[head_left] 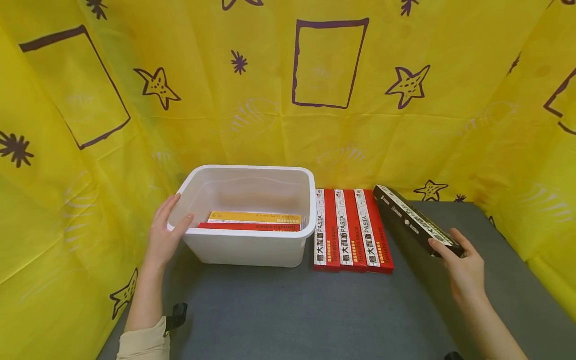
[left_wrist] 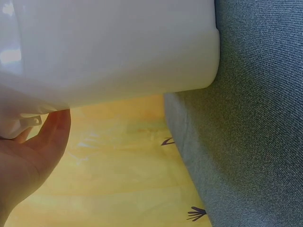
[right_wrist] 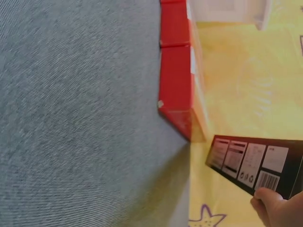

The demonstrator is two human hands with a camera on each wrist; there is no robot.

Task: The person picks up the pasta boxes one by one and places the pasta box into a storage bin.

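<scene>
At the left side of a white plastic bin [head_left: 247, 250], my left hand [head_left: 165, 232] grips the rim, thumb inside and fingers outside. Inside the bin lie a yellow pasta box [head_left: 256, 216] and a red pasta box [head_left: 252, 227]. My right hand [head_left: 465, 267] pinches the near end of a long black box [head_left: 411, 220], held tilted above the table. In the right wrist view, printed panels and a barcode show on the black box [right_wrist: 246, 163], with the thumb [right_wrist: 270, 196] against it. Three red pasta boxes [head_left: 351, 230] lie side by side between the bin and the black box.
A dark grey cloth-covered table [head_left: 288, 315] lies under everything. Yellow curtains [head_left: 270, 135] with purple drawings hang close behind the bin and boxes and along both sides. A dark strap [head_left: 176, 317] sits at my left wrist.
</scene>
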